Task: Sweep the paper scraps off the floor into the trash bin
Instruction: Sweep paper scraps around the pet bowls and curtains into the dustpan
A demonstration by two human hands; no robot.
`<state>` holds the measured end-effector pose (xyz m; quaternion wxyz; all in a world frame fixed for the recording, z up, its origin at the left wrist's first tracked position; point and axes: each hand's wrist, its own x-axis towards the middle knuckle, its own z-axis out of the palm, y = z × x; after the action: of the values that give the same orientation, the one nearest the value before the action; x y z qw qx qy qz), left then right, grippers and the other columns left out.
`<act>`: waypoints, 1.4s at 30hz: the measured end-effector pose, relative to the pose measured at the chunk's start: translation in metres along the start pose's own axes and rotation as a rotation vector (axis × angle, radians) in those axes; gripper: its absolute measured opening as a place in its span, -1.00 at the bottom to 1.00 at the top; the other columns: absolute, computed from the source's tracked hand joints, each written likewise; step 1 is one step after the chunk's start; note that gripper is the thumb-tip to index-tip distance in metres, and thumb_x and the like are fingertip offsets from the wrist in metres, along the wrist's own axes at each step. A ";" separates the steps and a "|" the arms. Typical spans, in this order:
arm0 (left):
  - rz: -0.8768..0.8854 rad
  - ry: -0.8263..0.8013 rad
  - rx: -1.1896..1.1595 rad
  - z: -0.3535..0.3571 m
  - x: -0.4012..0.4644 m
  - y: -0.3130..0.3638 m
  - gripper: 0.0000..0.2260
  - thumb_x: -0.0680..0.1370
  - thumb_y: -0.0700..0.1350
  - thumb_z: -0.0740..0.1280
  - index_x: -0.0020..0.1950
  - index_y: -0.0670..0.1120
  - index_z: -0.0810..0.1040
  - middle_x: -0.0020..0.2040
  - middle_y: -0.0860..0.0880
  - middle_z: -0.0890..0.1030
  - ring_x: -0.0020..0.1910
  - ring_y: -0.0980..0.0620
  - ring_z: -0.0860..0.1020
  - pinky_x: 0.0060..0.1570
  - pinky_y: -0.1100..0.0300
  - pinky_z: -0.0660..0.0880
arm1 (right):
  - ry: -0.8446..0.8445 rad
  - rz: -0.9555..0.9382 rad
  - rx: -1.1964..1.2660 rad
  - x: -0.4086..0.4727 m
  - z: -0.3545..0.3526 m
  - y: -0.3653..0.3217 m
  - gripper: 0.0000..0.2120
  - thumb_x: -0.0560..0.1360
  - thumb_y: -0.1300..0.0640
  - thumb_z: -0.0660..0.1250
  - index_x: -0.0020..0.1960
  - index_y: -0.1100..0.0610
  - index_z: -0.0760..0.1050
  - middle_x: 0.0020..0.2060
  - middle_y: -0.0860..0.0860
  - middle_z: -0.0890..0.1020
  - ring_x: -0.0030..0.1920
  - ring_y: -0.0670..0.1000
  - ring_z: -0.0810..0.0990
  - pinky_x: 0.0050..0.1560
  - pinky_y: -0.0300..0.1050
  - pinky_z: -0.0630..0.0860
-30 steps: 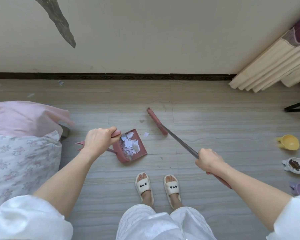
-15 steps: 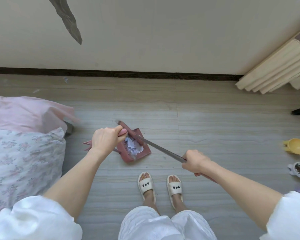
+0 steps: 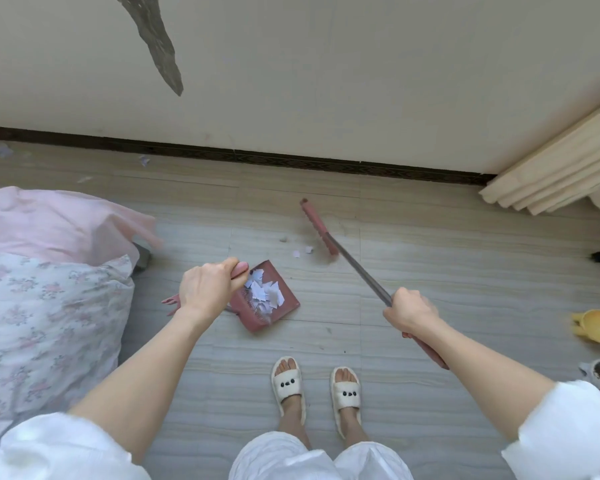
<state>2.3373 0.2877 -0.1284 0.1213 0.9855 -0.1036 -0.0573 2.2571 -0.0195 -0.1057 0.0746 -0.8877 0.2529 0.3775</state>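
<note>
One head-worn wide-angle camera is looking steeply down from standing height at the floor (image 3: 430, 271), facing the wall (image 3: 326, 81) ahead.

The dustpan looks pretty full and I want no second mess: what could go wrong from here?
1. The dustpan holds a loose heap of paper scraps; tilting it in the left hand may spill them.
2. A hard stroke of the broom head could flick the two scraps on the floor past the pan.
3. Scraps near the baseboard lie far from the pan and may be missed.
</note>
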 end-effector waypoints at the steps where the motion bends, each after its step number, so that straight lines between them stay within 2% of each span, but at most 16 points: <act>1: -0.012 0.011 -0.006 0.000 0.003 0.003 -0.60 0.49 -0.09 0.40 -0.37 -0.09 0.21 -0.53 -0.22 0.49 -0.55 -0.25 0.42 -0.43 0.20 0.23 | 0.009 0.015 -0.012 0.008 -0.003 -0.002 -0.88 0.51 0.23 0.14 -0.04 0.14 0.45 -0.32 0.02 0.54 -0.41 0.02 0.58 -0.23 -0.20 0.43; 4: -0.080 -0.005 0.025 0.001 0.013 0.013 -0.69 0.57 -0.01 0.27 -0.30 -0.14 0.34 -0.37 -0.24 0.59 -0.38 -0.28 0.52 -0.36 0.14 0.26 | 0.012 0.049 -0.043 0.032 -0.011 -0.007 -0.73 0.52 0.27 0.12 0.14 0.18 0.51 -0.03 0.11 0.63 -0.05 0.11 0.66 -0.08 -0.14 0.48; 6: -0.107 -0.035 0.056 0.002 0.022 0.018 -0.70 0.59 0.03 0.20 -0.20 -0.16 0.46 -0.28 -0.24 0.61 -0.28 -0.28 0.55 -0.32 0.12 0.27 | 0.022 0.065 -0.061 0.047 -0.015 -0.011 -0.68 0.52 0.29 0.11 0.21 0.21 0.50 0.05 0.13 0.63 0.04 0.12 0.64 -0.01 -0.10 0.51; 8: -0.113 -0.035 0.071 0.005 0.031 0.022 -0.70 0.60 0.03 0.18 -0.18 -0.16 0.48 -0.27 -0.24 0.62 -0.26 -0.28 0.56 -0.32 0.12 0.26 | 0.018 0.070 -0.062 0.063 -0.017 -0.014 -0.67 0.52 0.30 0.10 0.23 0.22 0.49 0.03 0.13 0.63 0.03 0.13 0.64 0.01 -0.07 0.53; 12: -0.113 -0.014 0.058 0.006 0.039 0.028 -0.70 0.59 0.00 0.21 -0.22 -0.18 0.47 -0.33 -0.26 0.60 -0.32 -0.29 0.55 -0.34 0.12 0.22 | -0.005 0.039 -0.050 0.079 -0.018 -0.018 -0.69 0.53 0.31 0.08 0.19 0.24 0.49 -0.30 0.06 0.54 -0.24 0.09 0.64 -0.14 -0.11 0.53; 13: -0.115 -0.021 0.058 0.005 0.040 0.028 -0.71 0.59 -0.01 0.23 -0.23 -0.18 0.47 -0.35 -0.26 0.59 -0.35 -0.29 0.54 -0.35 0.12 0.22 | -0.014 0.014 -0.067 0.079 -0.017 -0.021 -0.69 0.54 0.32 0.08 0.19 0.24 0.49 -0.28 0.06 0.53 -0.20 0.09 0.65 -0.13 -0.11 0.53; 17: -0.107 -0.018 0.044 0.005 0.037 0.027 -0.70 0.50 -0.09 0.37 -0.37 -0.18 0.42 -0.54 -0.22 0.50 -0.57 -0.23 0.47 -0.44 0.19 0.21 | -0.052 -0.105 -0.197 0.068 -0.005 -0.035 -0.65 0.54 0.33 0.09 0.25 0.21 0.48 0.04 0.12 0.61 0.05 0.14 0.64 -0.03 -0.08 0.52; 20: -0.102 -0.037 0.056 0.004 0.036 0.029 -0.70 0.55 -0.03 0.31 -0.30 -0.18 0.47 -0.47 -0.23 0.55 -0.48 -0.25 0.52 -0.41 0.17 0.23 | -0.084 -0.200 -0.300 0.050 0.001 -0.039 -0.64 0.55 0.31 0.09 0.30 0.20 0.45 0.15 0.12 0.58 0.12 0.15 0.61 0.05 -0.05 0.52; 23: -0.108 -0.045 0.071 0.005 0.035 0.029 -0.69 0.58 0.01 0.24 -0.24 -0.19 0.48 -0.37 -0.25 0.59 -0.37 -0.28 0.56 -0.37 0.14 0.26 | -0.153 -0.279 -0.352 0.030 0.000 -0.034 -0.67 0.56 0.28 0.10 0.28 0.20 0.44 0.07 0.10 0.58 -0.01 0.12 0.64 -0.02 -0.06 0.53; 25: -0.114 -0.030 0.052 0.005 0.034 0.029 -0.68 0.58 0.01 0.26 -0.24 -0.20 0.49 -0.37 -0.28 0.59 -0.37 -0.31 0.56 -0.36 0.11 0.29 | -0.215 -0.313 -0.353 0.019 -0.004 -0.028 -0.73 0.56 0.26 0.11 0.20 0.19 0.47 -0.21 0.03 0.51 -0.33 0.03 0.58 -0.26 -0.13 0.52; 27: -0.119 -0.044 0.054 0.004 0.033 0.029 -0.68 0.58 0.02 0.24 -0.20 -0.20 0.50 -0.32 -0.28 0.60 -0.31 -0.31 0.57 -0.33 0.10 0.30 | -0.229 -0.315 -0.315 0.012 -0.012 -0.017 -0.86 0.53 0.24 0.13 -0.02 0.16 0.46 -0.35 0.00 0.41 -0.50 -0.02 0.46 -0.47 -0.21 0.44; 30: -0.118 -0.082 0.080 0.000 0.029 0.030 -0.68 0.61 0.06 0.17 -0.15 -0.16 0.48 -0.24 -0.24 0.62 -0.22 -0.27 0.58 -0.29 0.11 0.30 | -0.218 -0.305 -0.224 -0.002 -0.027 0.005 -0.86 0.47 0.21 0.17 -0.25 0.11 0.40 -0.41 -0.01 0.44 -0.55 -0.01 0.48 -0.50 -0.26 0.40; 33: -0.122 -0.100 0.075 -0.002 0.025 0.029 -0.70 0.61 0.07 0.16 -0.19 -0.12 0.41 -0.21 -0.22 0.63 -0.19 -0.25 0.58 -0.27 0.12 0.28 | -0.213 -0.303 -0.163 -0.013 -0.029 0.025 -0.89 0.44 0.19 0.18 -0.18 0.12 0.48 -0.46 -0.02 0.45 -0.58 -0.02 0.48 -0.49 -0.24 0.43; 35: -0.127 -0.106 0.069 -0.003 0.022 0.026 -0.69 0.61 0.06 0.16 -0.18 -0.13 0.42 -0.22 -0.23 0.63 -0.20 -0.26 0.58 -0.27 0.12 0.28 | -0.191 -0.302 -0.126 -0.016 -0.027 0.032 -0.86 0.44 0.17 0.19 -0.15 0.16 0.51 -0.49 -0.02 0.45 -0.60 -0.01 0.48 -0.41 -0.18 0.49; 37: -0.135 -0.107 0.060 -0.002 0.020 0.022 -0.70 0.61 0.05 0.16 -0.21 -0.12 0.37 -0.24 -0.24 0.62 -0.23 -0.26 0.57 -0.28 0.12 0.29 | -0.161 -0.295 -0.104 -0.016 -0.024 0.032 -0.89 0.43 0.16 0.19 -0.20 0.15 0.47 -0.50 -0.02 0.43 -0.60 0.00 0.48 -0.37 -0.17 0.50; 42: -0.162 -0.099 0.076 -0.002 0.018 0.015 -0.71 0.60 0.06 0.17 -0.22 -0.11 0.36 -0.25 -0.25 0.62 -0.23 -0.28 0.57 -0.27 0.11 0.30 | -0.172 -0.252 0.024 -0.013 -0.028 0.025 -0.84 0.46 0.22 0.19 -0.29 0.12 0.41 -0.47 0.02 0.44 -0.65 -0.04 0.46 -0.49 -0.25 0.42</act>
<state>2.3520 0.2703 -0.1243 0.0735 0.9905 -0.0317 -0.1116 2.2548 -0.0453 -0.0755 0.1532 -0.8758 0.1368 0.4367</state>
